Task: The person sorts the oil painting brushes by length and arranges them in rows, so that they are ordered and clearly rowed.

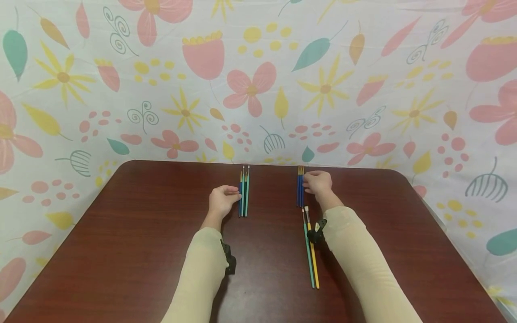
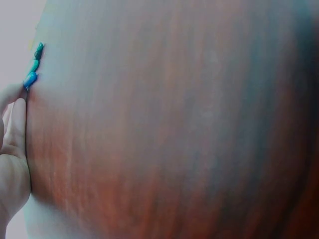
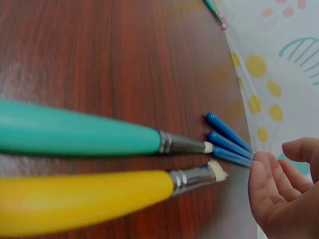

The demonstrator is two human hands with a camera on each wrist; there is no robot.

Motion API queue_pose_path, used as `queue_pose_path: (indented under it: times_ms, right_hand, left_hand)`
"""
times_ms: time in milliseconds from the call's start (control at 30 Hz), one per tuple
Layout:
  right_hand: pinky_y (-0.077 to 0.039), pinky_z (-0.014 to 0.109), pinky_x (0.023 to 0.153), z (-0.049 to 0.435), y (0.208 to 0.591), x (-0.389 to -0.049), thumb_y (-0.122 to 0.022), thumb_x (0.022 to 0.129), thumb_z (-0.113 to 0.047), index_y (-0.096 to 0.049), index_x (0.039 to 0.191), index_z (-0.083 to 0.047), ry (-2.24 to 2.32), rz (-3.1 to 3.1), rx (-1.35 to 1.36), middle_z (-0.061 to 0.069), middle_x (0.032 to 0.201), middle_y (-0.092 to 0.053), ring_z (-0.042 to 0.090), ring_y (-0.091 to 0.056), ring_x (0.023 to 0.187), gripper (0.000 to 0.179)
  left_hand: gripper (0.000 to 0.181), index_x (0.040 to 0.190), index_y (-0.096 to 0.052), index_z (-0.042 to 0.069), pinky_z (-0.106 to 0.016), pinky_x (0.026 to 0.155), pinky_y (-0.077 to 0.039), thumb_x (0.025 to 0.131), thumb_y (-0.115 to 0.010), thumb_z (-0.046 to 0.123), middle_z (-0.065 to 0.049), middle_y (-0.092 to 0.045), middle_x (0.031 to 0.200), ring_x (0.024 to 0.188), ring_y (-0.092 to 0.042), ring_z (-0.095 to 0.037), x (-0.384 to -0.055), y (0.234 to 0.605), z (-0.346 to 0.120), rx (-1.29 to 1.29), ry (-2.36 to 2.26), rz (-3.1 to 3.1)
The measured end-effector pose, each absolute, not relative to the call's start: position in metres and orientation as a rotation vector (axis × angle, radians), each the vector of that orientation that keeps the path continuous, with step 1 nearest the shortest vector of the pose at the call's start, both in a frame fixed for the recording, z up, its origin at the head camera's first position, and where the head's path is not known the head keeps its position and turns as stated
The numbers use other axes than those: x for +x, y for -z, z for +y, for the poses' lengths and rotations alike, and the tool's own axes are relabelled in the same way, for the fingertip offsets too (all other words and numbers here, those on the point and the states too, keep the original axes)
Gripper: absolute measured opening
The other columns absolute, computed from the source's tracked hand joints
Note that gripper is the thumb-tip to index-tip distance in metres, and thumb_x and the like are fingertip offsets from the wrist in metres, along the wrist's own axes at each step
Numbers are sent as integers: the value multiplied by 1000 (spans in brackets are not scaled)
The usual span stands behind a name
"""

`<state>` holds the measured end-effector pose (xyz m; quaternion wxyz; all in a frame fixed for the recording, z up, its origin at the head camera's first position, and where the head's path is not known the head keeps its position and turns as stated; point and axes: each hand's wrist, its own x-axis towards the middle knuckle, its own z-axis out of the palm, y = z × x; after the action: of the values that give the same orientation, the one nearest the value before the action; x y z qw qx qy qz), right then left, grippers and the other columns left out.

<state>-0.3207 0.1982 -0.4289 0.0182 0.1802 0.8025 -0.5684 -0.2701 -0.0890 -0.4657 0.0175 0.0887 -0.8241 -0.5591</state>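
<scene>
My left hand touches the left side of a row of upright-lying paintbrushes with its fingertips. The outermost is a blue paintbrush; beside it lie teal paintbrushes. Over on the right, my right hand has its fingertips against the right side of three blue paintbrushes. In the right wrist view its fingers are gently bent and the thumb stands apart from them. Nearer the person lie a teal paintbrush and a yellow paintbrush, side by side below the blue ones.
All brushes lie on a dark red-brown wooden table. Its far edge meets a white cloth printed with flowers and leaves, close behind the brush tips. The right forearm passes beside the yellow paintbrush.
</scene>
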Motion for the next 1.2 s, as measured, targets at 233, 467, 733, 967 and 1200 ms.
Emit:
queue_pose_path:
  times_ms: [233, 467, 733, 967, 1200]
  right_hand:
    - [-57, 26, 70, 189, 426, -318, -53, 95, -18, -51, 132, 2, 1823, 2429, 498, 22, 124, -61, 24, -67, 98, 42]
    - [-57, 24, 67, 180, 425, -315, -52, 95, -18, -50, 132, 1, 1888, 2347, 473, 21, 124, -61, 11, -66, 81, 42]
    - [-57, 26, 73, 166, 425, -310, -49, 97, -21, -47, 135, 0, 1893, 2300, 426, 21, 124, -60, 19, -66, 94, 43]
    - [-57, 27, 76, 156, 427, -307, -47, 98, -21, -47, 134, 1, 1923, 2229, 392, 21, 126, -59, 25, -65, 105, 43]
    - [-57, 28, 76, 145, 431, -307, -46, 98, -20, -45, 136, 2, 1933, 2197, 370, 21, 126, -59, 26, -64, 106, 44]
  left_hand:
    - [22, 101, -71, 8, -40, 89, -51, 82, -74, 18, -7, -71, 104, 100, -65, -23, -270, 465, -89, 274, 1741, -2568]
    - [21, 101, -71, 10, -40, 90, -50, 82, -74, 19, -7, -71, 104, 100, -65, -23, -268, 463, -89, 284, 1747, -2575]
    - [21, 101, -71, 8, -39, 90, -51, 83, -73, 18, -7, -72, 104, 99, -66, -22, -268, 463, -88, 271, 1737, -2576]
    - [21, 101, -71, 8, -39, 90, -51, 83, -73, 17, -7, -72, 104, 99, -66, -23, -267, 464, -88, 274, 1741, -2564]
    - [20, 100, -71, 8, -38, 90, -51, 82, -74, 16, -8, -72, 102, 98, -67, -22, -269, 464, -88, 275, 1751, -2553]
